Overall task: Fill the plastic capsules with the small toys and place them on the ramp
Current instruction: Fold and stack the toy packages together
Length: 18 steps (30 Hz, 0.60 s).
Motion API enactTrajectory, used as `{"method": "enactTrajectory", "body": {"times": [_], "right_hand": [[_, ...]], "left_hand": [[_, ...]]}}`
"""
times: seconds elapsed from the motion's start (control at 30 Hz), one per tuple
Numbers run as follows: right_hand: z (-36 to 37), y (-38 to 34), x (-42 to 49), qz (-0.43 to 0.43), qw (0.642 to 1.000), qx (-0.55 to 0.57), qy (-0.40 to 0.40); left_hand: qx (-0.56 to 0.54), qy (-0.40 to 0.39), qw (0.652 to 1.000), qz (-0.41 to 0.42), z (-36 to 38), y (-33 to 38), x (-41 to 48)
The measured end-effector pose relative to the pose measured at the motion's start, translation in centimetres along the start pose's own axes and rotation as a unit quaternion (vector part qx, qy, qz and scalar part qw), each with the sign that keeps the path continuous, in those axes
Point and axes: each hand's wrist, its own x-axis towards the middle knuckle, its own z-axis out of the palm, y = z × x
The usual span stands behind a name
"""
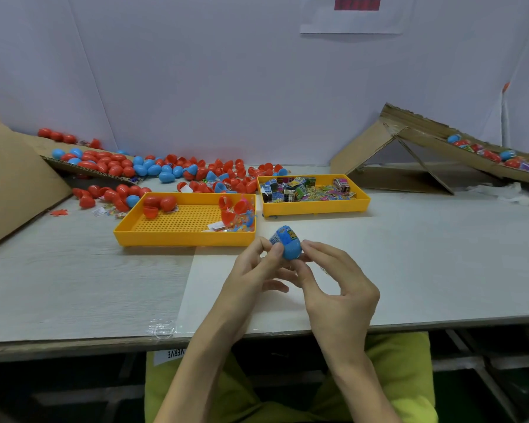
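Above the near middle of the worktop (pixel 409 254), both hands meet around a blue capsule half (pixel 291 251). The left hand (pixel 255 271) pinches its left side between thumb and fingertips. The right hand (pixel 338 290) pinches its right side with thumb and forefinger, its other fingers loosely curled. A printed toy packet (pixel 287 233) sticks out of the capsule's open top.

Just beyond the hands sits a yellow tray (pixel 184 239) with a gridded floor, holding a few red capsule halves (pixel 159 204) and some bright bits in its right corner. Beside it to the right, a second yellow tray (pixel 315 209) is heaped with small toy packets (pixel 306 189).

Behind the trays, a spread of red and blue capsules (pixel 171 170) lies along the back wall and up a cardboard sheet (pixel 13 184) at the left. At the far right a propped cardboard ramp (pixel 434 145) slopes down to the right, with several capsules (pixel 486 152) lined up in its channel.
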Motion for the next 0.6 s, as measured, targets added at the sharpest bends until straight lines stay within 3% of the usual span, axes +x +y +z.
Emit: {"method": "enactTrajectory", "body": {"times": [0.33, 0.6], "right_hand": [[-0.06, 0.01, 0.13, 0.004, 0.999, 0.017, -0.036], [-0.14, 0.07, -0.06, 0.0, 0.999, 0.042, -0.008]], "left_hand": [[0.003, 0.001, 1.0, -0.007, -0.15, -0.2, 0.09], [0.016, -0.019, 1.0, 0.0, -0.23, -0.08, -0.04]]}}
